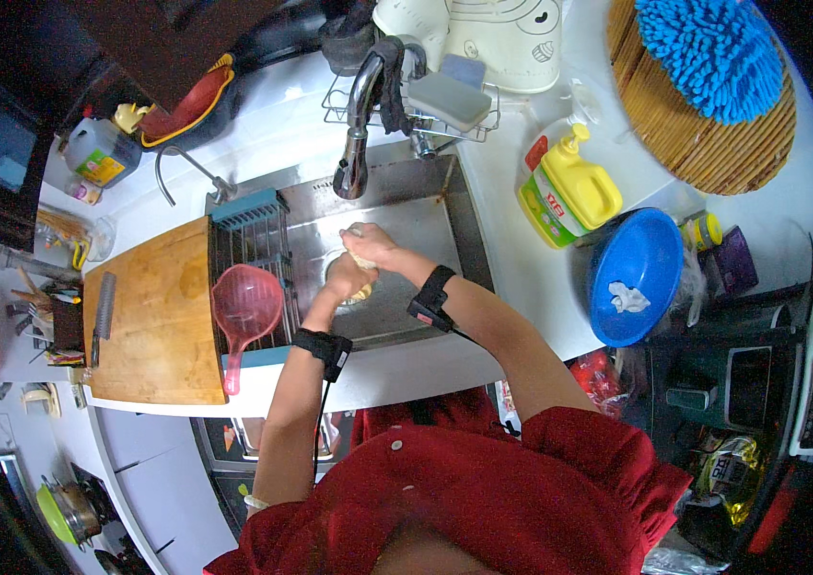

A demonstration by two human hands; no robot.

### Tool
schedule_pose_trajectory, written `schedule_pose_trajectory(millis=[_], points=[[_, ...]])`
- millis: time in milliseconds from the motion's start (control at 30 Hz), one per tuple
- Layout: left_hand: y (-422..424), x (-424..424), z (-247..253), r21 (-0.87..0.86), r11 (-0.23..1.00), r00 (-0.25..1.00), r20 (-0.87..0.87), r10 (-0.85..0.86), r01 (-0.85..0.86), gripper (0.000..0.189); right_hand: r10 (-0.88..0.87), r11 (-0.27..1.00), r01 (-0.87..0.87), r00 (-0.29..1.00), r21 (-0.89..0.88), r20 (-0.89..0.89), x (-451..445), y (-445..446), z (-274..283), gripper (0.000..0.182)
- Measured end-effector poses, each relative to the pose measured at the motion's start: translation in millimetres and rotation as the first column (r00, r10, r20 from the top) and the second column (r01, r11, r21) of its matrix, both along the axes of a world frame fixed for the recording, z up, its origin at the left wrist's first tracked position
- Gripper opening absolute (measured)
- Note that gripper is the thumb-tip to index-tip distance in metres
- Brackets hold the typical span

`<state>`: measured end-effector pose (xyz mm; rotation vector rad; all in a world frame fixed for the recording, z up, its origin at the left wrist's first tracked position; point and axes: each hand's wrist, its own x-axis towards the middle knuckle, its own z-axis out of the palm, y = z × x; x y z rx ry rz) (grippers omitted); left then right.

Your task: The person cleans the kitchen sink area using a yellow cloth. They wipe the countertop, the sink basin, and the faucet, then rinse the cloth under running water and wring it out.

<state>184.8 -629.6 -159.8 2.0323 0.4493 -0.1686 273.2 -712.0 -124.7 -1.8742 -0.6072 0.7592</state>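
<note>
Over the basin of a stainless steel sink (406, 295), my left hand (349, 277) and my right hand (370, 244) are closed one against the other around a pale, yellowish cloth (361, 293). Part of it sticks out below my left hand, and a little shows between the hands; my fingers hide the rest. The dark-draped faucet (352, 162) reaches over the basin just beyond my hands. To the left, a pink plastic ladle (247, 302) lies on a drain rack (252, 223) set across the sink.
A wooden cutting board (155, 316) with a knife (102, 316) lies left of the rack. Right of the sink stand a yellow detergent bottle (568, 190) and a blue basin (636, 266) holding a white scrap. A wire rack (482, 131) with a soap box (450, 100) sits behind the faucet.
</note>
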Motion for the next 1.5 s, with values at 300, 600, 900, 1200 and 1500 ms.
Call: schedule_pose_trajectory(millis=[300,600,900,1200,1500], points=[[-30,-4,23,0.363,0.932,0.995,-0.092,0.049,-0.013,0.029,-0.009,0.979,0.054,0.975,-0.199,0.221,-5,7,-24,0.028],[-45,-22,22,0.566,0.793,0.973,0.089,0.214,-0.226,0.030,-0.098,0.945,0.153,0.976,-0.290,0.196,-32,-1,22,0.040],[-19,-10,97,0.217,0.976,0.997,0.075,-0.008,-0.008,0.030,0.150,0.966,-0.204,0.944,0.162,0.294,7,-34,30,0.067],[-6,-29,147,-0.546,0.838,0.959,-0.246,-0.141,-0.017,0.023,0.421,0.856,-0.438,0.280,-0.275,0.863,-32,-71,118,0.072],[-11,-13,155,0.477,0.859,0.976,0.017,-0.219,0.184,0.023,0.271,0.922,-0.303,0.055,-0.242,0.961,-2,-54,115,0.029]])
